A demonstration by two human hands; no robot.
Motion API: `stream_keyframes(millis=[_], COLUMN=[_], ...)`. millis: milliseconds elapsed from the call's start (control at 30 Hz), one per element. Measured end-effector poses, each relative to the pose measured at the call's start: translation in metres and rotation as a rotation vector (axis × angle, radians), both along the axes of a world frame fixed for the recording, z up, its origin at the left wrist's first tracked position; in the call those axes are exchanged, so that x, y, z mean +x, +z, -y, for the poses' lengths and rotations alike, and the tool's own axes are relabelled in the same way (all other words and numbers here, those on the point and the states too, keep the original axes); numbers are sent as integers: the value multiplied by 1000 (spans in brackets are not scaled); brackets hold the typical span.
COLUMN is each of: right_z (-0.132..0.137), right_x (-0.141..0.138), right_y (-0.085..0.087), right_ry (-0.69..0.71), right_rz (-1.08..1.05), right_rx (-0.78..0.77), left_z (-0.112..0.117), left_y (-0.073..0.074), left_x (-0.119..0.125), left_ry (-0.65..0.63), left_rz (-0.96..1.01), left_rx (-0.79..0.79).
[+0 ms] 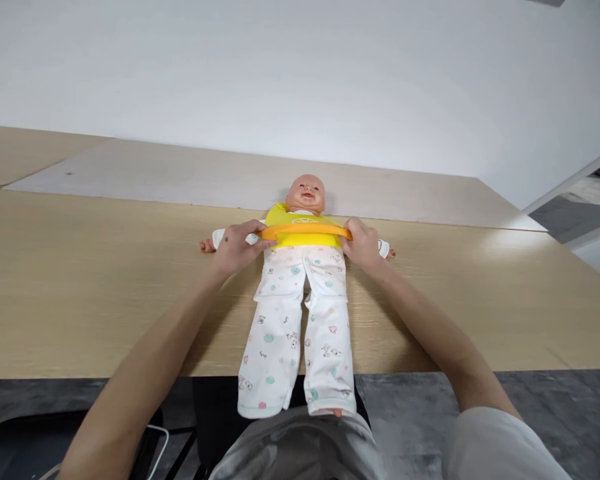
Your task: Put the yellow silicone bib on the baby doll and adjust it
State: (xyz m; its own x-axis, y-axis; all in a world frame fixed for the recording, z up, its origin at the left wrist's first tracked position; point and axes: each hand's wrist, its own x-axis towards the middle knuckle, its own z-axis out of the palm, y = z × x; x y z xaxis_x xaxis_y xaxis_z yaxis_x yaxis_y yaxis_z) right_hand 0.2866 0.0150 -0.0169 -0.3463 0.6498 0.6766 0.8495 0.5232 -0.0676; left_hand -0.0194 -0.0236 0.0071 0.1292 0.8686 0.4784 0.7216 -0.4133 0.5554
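Note:
A baby doll (306, 193) lies on its back on the wooden table, head away from me. White patterned trousers (280, 333) cover its legs, which reach past the table's near edge. Over its chest is a yellow bib (283, 217) with an orange curved lower rim. My left hand (240, 247) pinches the left end of that rim between thumb and fingers. At the other end, my right hand (361, 243) grips the rim the same way. The doll's arms stretch out sideways, partly hidden behind my hands.
The light wooden table (105, 280) runs wide to both sides, with a pale grey strip (180, 173) along the back against a white wall (300, 80). Below left is a black chair-like object (35, 440) with a white cable (165, 443). Dark grey floor (410, 420) shows below the near edge.

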Motion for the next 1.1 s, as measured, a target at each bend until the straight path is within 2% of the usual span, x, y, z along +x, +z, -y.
stream_keyframes(millis=[200,333,433,500,633,767,967,1100], right_z=[2,1,1,1,3,2,-1,-4], right_x=[1,2,4,5,10,21,40,44], right_y=[0,-1,0,1,10,23,43,46], right_ry=[4,24,46,88,260,389,472,491], right_rz=[27,48,44,34,-3,-7,-23,-118], right_rx=[24,33,28,16,-5,-132,-403,-475], left_z=[-3,-11,-15,-17,-18,-19,-15,-8], left_y=[-10,-20,-25,-28,-33,-36,-30,-24], left_x=[4,4,5,5,1,-2,-1,3], left_ry=[50,20,23,31,26,54,66,143], left_rz=[20,93,116,109,126,117,124,119], left_rx=[128,243,270,264,250,220,183,138])
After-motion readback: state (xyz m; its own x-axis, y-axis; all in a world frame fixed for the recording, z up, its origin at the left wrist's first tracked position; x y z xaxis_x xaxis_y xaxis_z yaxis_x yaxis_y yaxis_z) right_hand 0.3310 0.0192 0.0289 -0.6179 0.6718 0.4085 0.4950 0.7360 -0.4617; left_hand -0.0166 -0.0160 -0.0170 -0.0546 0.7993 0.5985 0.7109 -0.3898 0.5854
